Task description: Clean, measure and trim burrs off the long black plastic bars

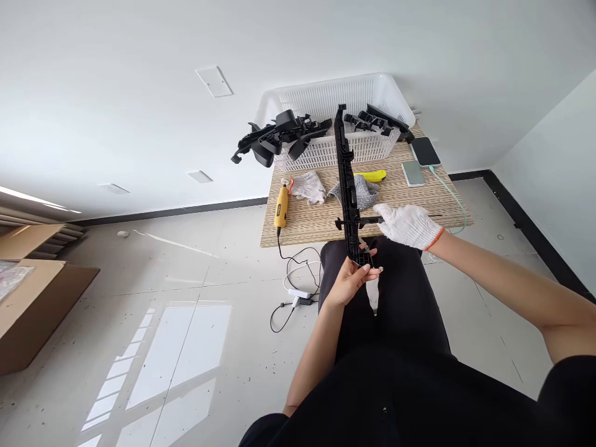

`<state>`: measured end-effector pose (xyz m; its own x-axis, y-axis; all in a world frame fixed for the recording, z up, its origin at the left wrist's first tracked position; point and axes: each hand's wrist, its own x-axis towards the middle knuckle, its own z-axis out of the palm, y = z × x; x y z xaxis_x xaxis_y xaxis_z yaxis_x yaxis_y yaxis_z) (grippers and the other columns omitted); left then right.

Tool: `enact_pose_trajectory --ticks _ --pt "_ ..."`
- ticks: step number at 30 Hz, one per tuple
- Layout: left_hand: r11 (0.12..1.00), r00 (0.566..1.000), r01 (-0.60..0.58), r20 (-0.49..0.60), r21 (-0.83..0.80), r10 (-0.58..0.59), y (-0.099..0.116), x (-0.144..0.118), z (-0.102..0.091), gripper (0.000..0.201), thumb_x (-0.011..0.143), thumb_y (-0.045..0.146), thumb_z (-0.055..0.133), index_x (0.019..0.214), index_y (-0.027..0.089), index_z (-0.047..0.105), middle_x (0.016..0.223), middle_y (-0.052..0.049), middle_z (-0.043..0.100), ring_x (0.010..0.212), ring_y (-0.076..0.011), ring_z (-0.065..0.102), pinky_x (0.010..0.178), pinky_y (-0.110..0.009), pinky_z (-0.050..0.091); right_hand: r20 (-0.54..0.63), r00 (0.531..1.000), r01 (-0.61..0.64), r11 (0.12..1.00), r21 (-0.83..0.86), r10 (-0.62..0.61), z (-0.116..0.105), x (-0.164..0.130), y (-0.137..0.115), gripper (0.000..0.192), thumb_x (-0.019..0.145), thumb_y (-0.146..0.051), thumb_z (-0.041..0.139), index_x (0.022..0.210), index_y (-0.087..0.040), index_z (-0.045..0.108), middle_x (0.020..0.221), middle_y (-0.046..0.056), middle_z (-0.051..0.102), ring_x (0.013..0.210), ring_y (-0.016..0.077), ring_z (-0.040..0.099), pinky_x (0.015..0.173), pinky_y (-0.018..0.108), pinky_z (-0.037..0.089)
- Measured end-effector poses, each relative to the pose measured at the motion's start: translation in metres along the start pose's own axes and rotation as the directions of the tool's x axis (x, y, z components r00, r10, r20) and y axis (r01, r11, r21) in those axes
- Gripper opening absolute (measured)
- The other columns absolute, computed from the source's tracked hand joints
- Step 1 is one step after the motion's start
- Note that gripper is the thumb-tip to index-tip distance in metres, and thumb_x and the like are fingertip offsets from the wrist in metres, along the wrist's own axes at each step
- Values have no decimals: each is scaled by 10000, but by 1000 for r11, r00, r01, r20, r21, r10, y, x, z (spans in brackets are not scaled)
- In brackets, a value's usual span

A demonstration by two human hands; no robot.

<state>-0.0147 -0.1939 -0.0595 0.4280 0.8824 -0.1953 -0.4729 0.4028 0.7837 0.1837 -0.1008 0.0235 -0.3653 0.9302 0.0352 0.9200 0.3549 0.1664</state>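
Note:
A long black plastic part [345, 174] stands upright over my lap, in front of the small wooden table [316, 226]. My left hand [350, 280], bare, grips its lower end, and a small pale blade-like tool [373, 297] hangs below the fingers. My right hand [408, 225] wears a white knit glove and pinches a short side arm of the part [361, 220] near its lower end.
On the table are a white basket [326, 99] with black plastic parts [279, 138], a yellow rotary tool [281, 208], loose gloves [310, 186], a yellow knife [375, 176] and two phones [424, 151]. Cables [298, 273] lie on the floor; cardboard boxes [32, 298] stand left.

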Motion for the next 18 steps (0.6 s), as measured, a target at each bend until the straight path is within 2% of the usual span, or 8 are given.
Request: enact_pose_trajectory --ticks 6,12,18 --pt "1000 1000 9 -6 -18 -9 1 0 1 730 885 277 729 1526 331 385 1484 -112 567 917 -141 756 918 -329 583 -6 1000 31 999 -12 -31 4 -2 0 525 1014 -415 225 1377 -160 506 959 179 739 752 312 663 617 289 215" --pt "1000 1000 -3 -5 -19 3 -2 1 0 708 889 281 725 1516 330 401 1491 -115 563 910 -131 753 886 -299 581 -7 1000 14 1000 -10 -14 5 -5 1 536 1017 -474 220 1306 -151 535 872 176 727 719 293 651 626 283 189" --pt "1000 1000 -2 -4 -6 2 -3 2 -1 710 896 285 716 1523 333 385 1483 -115 571 901 -119 750 880 -286 579 11 1000 15 1000 -21 -15 0 -7 -1 560 1016 -494 195 1216 -138 578 792 173 704 733 329 671 622 284 201"
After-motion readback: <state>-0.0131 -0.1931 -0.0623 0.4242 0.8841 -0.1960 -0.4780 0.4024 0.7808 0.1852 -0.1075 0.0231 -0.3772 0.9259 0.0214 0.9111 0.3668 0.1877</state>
